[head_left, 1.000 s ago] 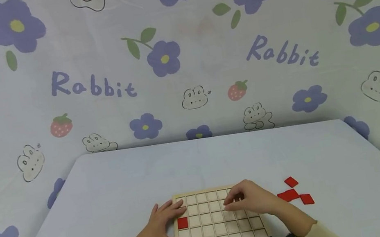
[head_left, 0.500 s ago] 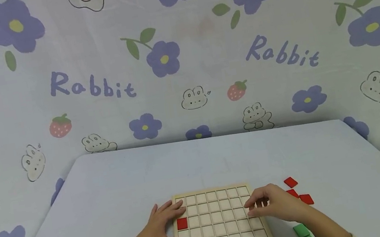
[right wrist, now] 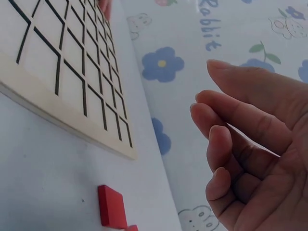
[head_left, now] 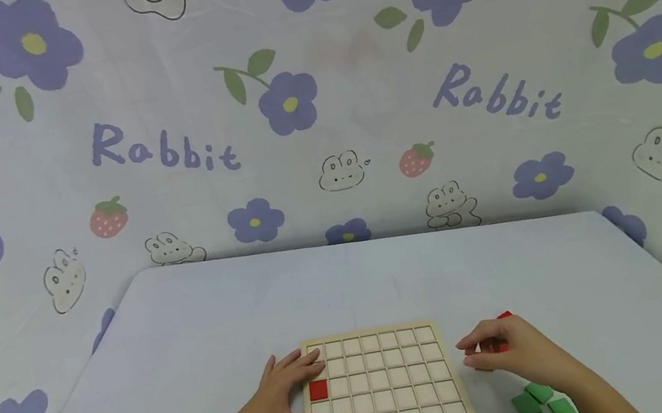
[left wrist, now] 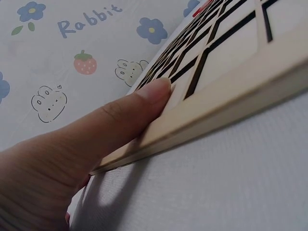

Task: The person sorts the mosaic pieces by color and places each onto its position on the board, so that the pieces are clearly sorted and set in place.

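A wooden grid board (head_left: 371, 380) lies flat on the table. One red square tile (head_left: 318, 390) sits in a cell of its left column. My left hand (head_left: 279, 402) rests at the board's left edge, fingers spread; in the left wrist view the thumb (left wrist: 130, 113) lies over the rim. To the right of the board, my right hand (head_left: 523, 349) hovers near loose red tiles (head_left: 494, 345), partly hiding them. The right wrist view shows that hand (right wrist: 255, 134) with nothing between thumb and fingers, the fingers loosely bent, and a red tile (right wrist: 111, 207) on the table beside the board.
Several green tiles (head_left: 526, 405) lie on the white table (head_left: 256, 305) below my right hand, partly covered by the forearm. Behind the table hangs a cloth (head_left: 356, 116) printed with flowers and rabbits.
My right hand has moved from over the board's right part out to the red tiles, uncovering the board's right side and more green tiles. The left hand stays in place.
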`<state>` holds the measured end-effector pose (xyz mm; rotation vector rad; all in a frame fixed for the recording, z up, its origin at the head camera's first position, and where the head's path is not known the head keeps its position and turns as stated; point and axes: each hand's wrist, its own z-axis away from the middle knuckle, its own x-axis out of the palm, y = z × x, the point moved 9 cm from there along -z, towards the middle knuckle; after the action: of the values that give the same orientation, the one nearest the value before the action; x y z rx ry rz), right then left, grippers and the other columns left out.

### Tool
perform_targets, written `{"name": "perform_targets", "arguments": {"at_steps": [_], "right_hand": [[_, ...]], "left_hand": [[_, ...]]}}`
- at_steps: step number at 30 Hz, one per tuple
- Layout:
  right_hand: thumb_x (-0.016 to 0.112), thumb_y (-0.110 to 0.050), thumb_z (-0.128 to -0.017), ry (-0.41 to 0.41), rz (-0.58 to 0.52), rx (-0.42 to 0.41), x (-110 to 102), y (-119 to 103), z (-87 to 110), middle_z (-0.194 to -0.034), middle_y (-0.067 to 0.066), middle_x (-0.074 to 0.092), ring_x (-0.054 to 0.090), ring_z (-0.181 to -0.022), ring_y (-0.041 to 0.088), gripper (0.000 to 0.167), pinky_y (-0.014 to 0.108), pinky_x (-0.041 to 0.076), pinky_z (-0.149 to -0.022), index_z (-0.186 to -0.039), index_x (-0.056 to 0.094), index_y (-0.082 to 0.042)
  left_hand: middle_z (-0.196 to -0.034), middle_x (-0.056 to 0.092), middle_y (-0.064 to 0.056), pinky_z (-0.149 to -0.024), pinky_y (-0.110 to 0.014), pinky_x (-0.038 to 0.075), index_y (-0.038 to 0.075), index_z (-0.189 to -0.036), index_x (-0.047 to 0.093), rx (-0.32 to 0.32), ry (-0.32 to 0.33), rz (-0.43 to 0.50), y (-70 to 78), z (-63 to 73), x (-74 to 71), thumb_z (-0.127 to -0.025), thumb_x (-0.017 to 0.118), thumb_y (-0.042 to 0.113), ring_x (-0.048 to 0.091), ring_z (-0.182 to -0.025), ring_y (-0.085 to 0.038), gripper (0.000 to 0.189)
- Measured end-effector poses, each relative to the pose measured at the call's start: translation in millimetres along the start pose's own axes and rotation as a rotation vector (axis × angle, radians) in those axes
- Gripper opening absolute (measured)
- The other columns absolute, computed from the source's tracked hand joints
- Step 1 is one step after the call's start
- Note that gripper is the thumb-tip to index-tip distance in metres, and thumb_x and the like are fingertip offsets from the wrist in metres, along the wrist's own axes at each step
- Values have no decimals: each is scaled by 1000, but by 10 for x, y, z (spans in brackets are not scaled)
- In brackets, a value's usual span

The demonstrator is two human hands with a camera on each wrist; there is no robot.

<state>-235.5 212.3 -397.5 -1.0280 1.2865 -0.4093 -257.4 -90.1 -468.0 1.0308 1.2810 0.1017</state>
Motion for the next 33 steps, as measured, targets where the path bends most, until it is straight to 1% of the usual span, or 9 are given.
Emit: {"name": "perform_targets", "arguments": {"at_steps": [3, 7, 10, 14, 18, 21, 26, 29, 33], "right_hand": [[70, -24, -82, 2, -23, 33, -71, 57, 26, -80, 2, 64, 55, -65, 8, 27, 20, 47, -57, -101, 70, -4], [69, -22, -84, 11, -59, 75, -161, 128, 49, -91, 7, 64, 56, -73, 7, 30, 21, 50, -63, -105, 68, -1], [68, -21, -85, 22, -69, 90, -214, 170, 59, -94, 8, 66, 56, -73, 7, 31, 23, 51, -63, -107, 67, 1], [68, -22, -85, 76, -71, 139, -295, 235, 78, -93, 7, 68, 56, -71, 8, 33, 24, 47, -54, -108, 66, 2], [68, -23, -84, 132, -78, 197, -364, 293, 93, -94, 7, 69, 59, -74, 8, 36, 24, 50, -58, -110, 66, 2], [68, -23, -84, 138, -80, 206, -370, 308, 84, -95, 8, 70, 59, -75, 9, 36, 25, 51, -62, -110, 66, 2], [68, -23, -84, 135, -71, 213, -375, 325, 78, -94, 7, 70, 57, -73, 8, 36, 25, 49, -58, -110, 66, 2], [68, -23, -84, 133, -75, 221, -379, 333, 96, -93, 7, 70, 57, -74, 8, 37, 24, 50, -61, -111, 65, 2], [67, -22, -85, 129, -80, 219, -383, 325, 105, -96, 10, 71, 59, -76, 9, 37, 25, 53, -65, -112, 65, 3]], "left_hand": [[-148, 40, -2, -112, -63, -2, 15, -133, 52, 0, 0, 1, 6, -7, 1, -63, 80, 52, 21, -142, -33, 84], [-147, 40, -5, -111, -65, -1, 13, -133, 52, 15, 6, 1, 36, 1, -12, -64, 80, 50, 22, -141, -36, 83], [-147, 41, -7, -110, -66, -1, 11, -132, 52, 27, 9, -4, 56, 5, -22, -64, 80, 49, 22, -140, -37, 83], [-147, 41, -7, -110, -66, -1, 11, -132, 52, 29, 13, -9, 57, 7, -28, -63, 80, 50, 23, -140, -38, 83], [-147, 40, -4, -111, -64, -2, 14, -132, 52, 13, 12, -6, 27, 6, -14, -63, 80, 52, 22, -141, -36, 84], [-147, 40, -3, -112, -62, -3, 15, -133, 52, 7, 13, -6, 10, 14, -13, -63, 79, 52, 22, -141, -34, 84], [-147, 40, -4, -111, -63, -2, 14, -133, 52, 13, 15, -5, 18, 14, -21, -63, 79, 52, 22, -141, -35, 84], [-148, 39, -4, -111, -64, -2, 15, -133, 51, 12, 8, -1, 23, 13, -16, -64, 79, 52, 21, -142, -35, 84], [-147, 40, -6, -110, -66, -1, 14, -133, 52, 22, 11, -9, 36, 21, -24, -64, 80, 50, 22, -141, -37, 83]]}}
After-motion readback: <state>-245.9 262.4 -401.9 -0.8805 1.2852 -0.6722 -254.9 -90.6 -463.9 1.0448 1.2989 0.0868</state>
